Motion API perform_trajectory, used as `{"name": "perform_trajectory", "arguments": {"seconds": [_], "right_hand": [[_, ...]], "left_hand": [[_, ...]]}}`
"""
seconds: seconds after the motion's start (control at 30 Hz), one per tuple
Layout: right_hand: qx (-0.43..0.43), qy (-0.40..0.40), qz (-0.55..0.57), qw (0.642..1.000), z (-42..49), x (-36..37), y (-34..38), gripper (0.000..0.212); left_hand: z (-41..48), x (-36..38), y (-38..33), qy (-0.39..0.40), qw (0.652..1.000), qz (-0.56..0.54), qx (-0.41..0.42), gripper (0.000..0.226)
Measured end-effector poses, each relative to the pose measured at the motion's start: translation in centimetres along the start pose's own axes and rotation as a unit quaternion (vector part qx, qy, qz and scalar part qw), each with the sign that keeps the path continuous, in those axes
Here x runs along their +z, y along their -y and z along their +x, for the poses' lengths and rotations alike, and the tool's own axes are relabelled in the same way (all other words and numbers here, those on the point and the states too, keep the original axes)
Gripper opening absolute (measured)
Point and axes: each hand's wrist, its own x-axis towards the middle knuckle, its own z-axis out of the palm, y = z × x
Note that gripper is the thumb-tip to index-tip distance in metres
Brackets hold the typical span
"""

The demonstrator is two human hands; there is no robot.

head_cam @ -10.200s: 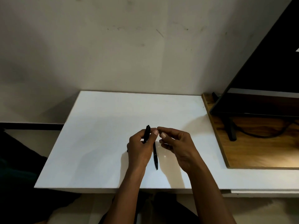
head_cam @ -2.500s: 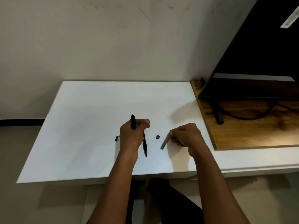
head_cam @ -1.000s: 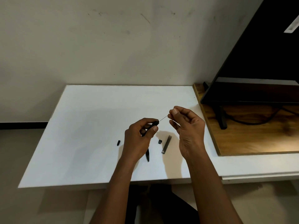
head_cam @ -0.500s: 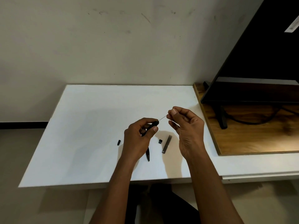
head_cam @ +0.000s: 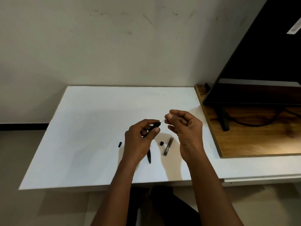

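Black pen piece [head_cam: 154,127] calls for a straight, gentle pull along its axis, I think, or the thin rod [head_cam: 162,120] at its tip may bend. It is short, dark and slim, held above the tabletop [head_cam: 91,128]. My left grip [head_cam: 138,141] curls round it; my right grip [head_cam: 185,128] pinches the rod. Below lie a barrel [head_cam: 148,156], grey strip [head_cam: 167,146], black bit [head_cam: 161,143] and cap [head_cam: 120,144].

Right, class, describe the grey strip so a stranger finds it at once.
Find the white table. Just left of the right hand lies the grey strip. The small cap and pen part beside it are black; it alone is flat and grey.
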Motion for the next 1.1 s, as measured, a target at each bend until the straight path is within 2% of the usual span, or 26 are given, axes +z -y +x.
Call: {"name": "perform_trajectory", "arguments": {"seconds": [0.3, 0.63, 0.7, 0.8, 0.93, 1.1], "right_hand": [[-0.039, 0.039, -0.114, 0.992, -0.3, 0.7, -0.4, 0.009], [0.000, 0.112, -0.142, 0.984, -0.6, 1.3, -0.4, 0.020], [-0.001, 0.094, -0.130, 0.987, -0.6, 1.5, -0.5, 0.022], [-0.011, 0.048, -0.150, 0.987, -0.7, 2.0, -0.9, 0.013], [-0.056, 0.044, -0.245, 0.967, -0.8, 2.9, -2.0, 0.005], [-0.114, 0.091, -0.416, 0.898, -1.3, 4.8, -3.6, 0.014]], "left_hand": [[-0.2, -0.4, -0.6, 0.001, 0.999, -0.031, -0.016, 0.021], [0.2, -2.2, -0.3, -0.028, 0.998, -0.022, -0.048, 0.024], [0.3, -3.3, -0.2, -0.049, 0.996, -0.038, -0.059, 0.022], [0.2, -5.1, 0.0, -0.106, 0.987, -0.083, -0.086, 0.020], [0.2, -7.1, 0.3, -0.171, 0.972, -0.123, -0.100, 0.018], [0.2, -8.2, 0.8, -0.189, 0.968, -0.120, -0.109, 0.017]]}}
